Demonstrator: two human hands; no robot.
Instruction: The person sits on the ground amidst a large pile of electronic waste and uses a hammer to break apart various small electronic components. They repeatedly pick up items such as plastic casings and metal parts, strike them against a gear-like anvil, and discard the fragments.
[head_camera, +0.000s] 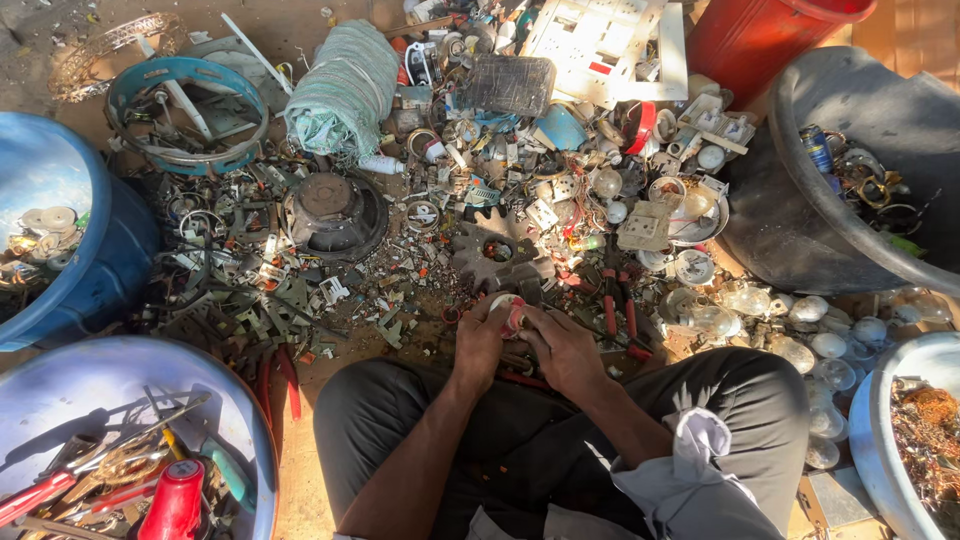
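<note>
I sit cross-legged on the floor, and both hands meet just past my knees. My left hand (478, 345) and my right hand (560, 345) together grip a small round white part with a red piece (508, 310). What the fingers do to it is hidden. A rusty toothed gear (497, 252) lies right beyond the hands. Red-handled pliers (618, 310) rest on the floor to the right of my right hand.
Scrap covers the floor: a dark speaker (333, 213), a rolled cloth bundle (345, 90), white switch plates (600, 45), glass bulbs (800, 335). Blue tubs (110, 280) stand left, a black tub (800, 200) and red bucket (760, 40) right, a blue bowl of tools (250, 430) near left.
</note>
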